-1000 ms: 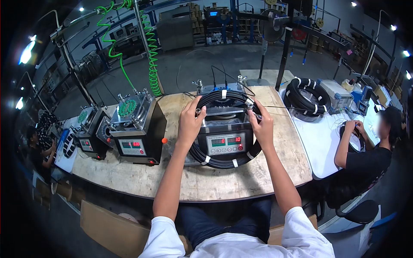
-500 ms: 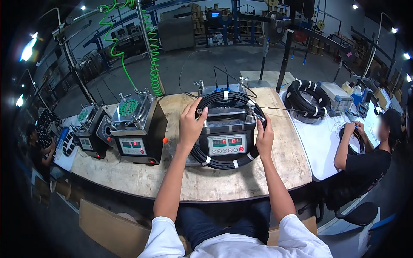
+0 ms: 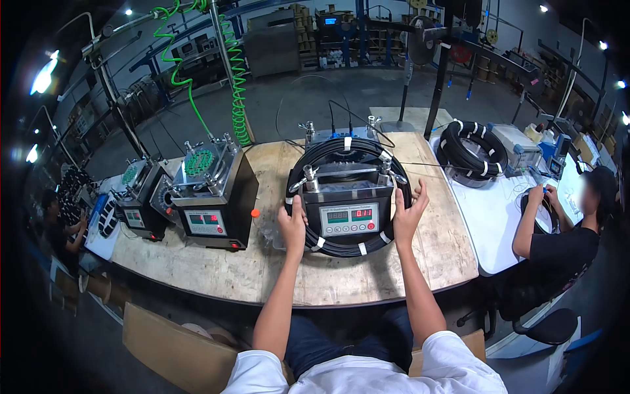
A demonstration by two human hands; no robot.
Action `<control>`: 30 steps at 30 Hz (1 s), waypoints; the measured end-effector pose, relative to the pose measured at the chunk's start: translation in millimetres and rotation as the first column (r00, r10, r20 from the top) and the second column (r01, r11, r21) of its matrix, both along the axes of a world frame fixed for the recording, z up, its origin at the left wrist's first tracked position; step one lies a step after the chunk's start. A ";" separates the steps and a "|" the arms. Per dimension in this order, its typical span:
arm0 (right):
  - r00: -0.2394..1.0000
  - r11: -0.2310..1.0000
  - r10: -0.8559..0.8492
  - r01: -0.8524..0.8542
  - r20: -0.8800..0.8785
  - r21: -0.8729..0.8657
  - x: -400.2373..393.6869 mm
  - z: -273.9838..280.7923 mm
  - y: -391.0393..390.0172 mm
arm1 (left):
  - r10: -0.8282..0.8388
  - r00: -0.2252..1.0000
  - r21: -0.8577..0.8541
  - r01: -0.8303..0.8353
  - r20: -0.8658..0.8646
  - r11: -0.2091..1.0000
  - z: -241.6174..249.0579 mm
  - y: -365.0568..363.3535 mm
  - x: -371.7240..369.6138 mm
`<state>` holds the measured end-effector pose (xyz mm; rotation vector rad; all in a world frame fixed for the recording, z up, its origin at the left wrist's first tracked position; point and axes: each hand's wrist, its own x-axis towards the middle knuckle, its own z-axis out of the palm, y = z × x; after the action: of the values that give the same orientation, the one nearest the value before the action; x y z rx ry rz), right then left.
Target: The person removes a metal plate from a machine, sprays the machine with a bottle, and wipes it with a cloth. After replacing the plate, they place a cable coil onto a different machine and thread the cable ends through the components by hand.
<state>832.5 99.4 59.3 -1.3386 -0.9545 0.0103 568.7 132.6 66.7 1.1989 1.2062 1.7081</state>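
A coil of black cable (image 3: 363, 249), bound with white ties, is looped around the upper clamps and front of a box-shaped machine (image 3: 331, 211) with a red and green digital display. My left hand (image 3: 293, 225) is on the coil's left side, its thumb pointing up and its fingers partly hidden. On the opposite side, my right hand (image 3: 408, 213) has the coil between thumb and fingers. Metal clamp posts (image 3: 310, 174) stand at the machine's top corners, inside the loop. Thin black leads rise from blue connectors behind the plate.
Two similar machines with green rings on top, one nearer (image 3: 213, 197) and one farther (image 3: 136, 197), stand left on the wooden bench (image 3: 190, 266). Another black cable coil (image 3: 471, 150) lies on the white table (image 3: 476, 223) at right, where a person (image 3: 558, 243) handles cable. Green coiled hoses (image 3: 237, 105) hang behind.
My left hand has moved down from the coil's upper left to its left side. My right hand has shifted slightly lower, its fingers more spread. The coil still surrounds the machine.
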 end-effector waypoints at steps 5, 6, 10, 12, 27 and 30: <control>0.890 0.982 0.188 -0.157 -0.416 0.108 -23.2 -17.1 -18.2 | 0.024 1.000 0.041 -0.023 -0.013 0.999 -20.9 0.3 0.3; 0.911 0.991 0.133 -0.117 -0.391 0.067 -22.5 -37.5 -14.7 | 0.026 0.999 0.045 -0.025 -0.023 0.999 -21.5 -0.6 0.7; 0.858 0.963 0.250 -0.269 -0.449 0.022 -46.5 -43.0 -47.7 | 0.021 0.999 0.063 -0.019 -0.028 0.998 -20.7 -0.2 1.2; 0.910 0.969 0.232 -0.247 -0.343 0.000 -60.0 -64.4 -54.8 | 0.029 0.999 0.080 -0.028 -0.021 0.996 -20.8 -0.8 2.5; 0.885 0.950 0.297 -0.313 -0.359 0.014 -64.4 -54.3 -63.0 | 0.188 0.957 -0.105 -0.215 -0.221 0.971 -77.6 -67.1 43.0; 0.891 0.949 0.305 -0.315 -0.336 0.026 -62.6 -52.6 -63.7 | 0.152 0.960 -0.112 -0.183 -0.236 0.977 -76.6 -71.0 43.9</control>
<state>769.9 35.7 6.7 -1.1496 -0.8655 0.4871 612.6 61.6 -9.9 1.2656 1.5749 1.6127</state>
